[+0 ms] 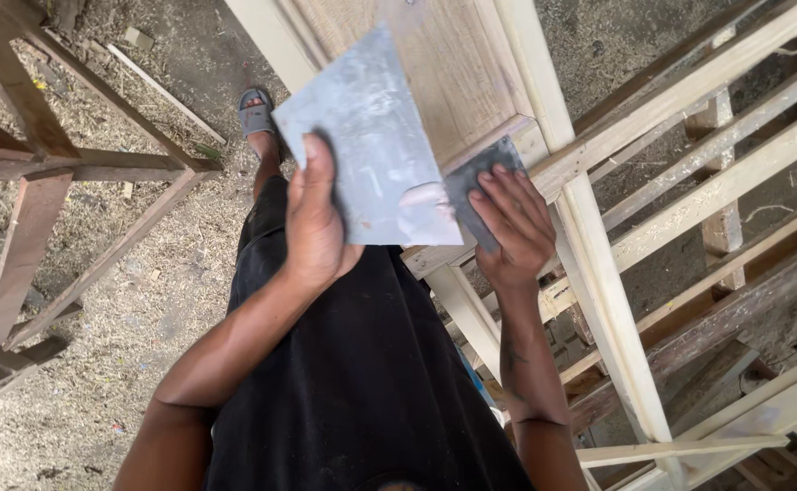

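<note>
Grey metal sheet — gripped at its lower left edge by left hand, fingers closed. Right hand presses a small dark scraper (fingers flat) onto the pale wooden door frame.

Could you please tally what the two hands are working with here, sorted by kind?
Large grey metal plates: 1, the grey plate held by the left hand
Small dark scrapers: 1, the dark scraper under the right hand
Pale wooden door panels: 1, the door panel both tools rest against
Total: 3
</note>
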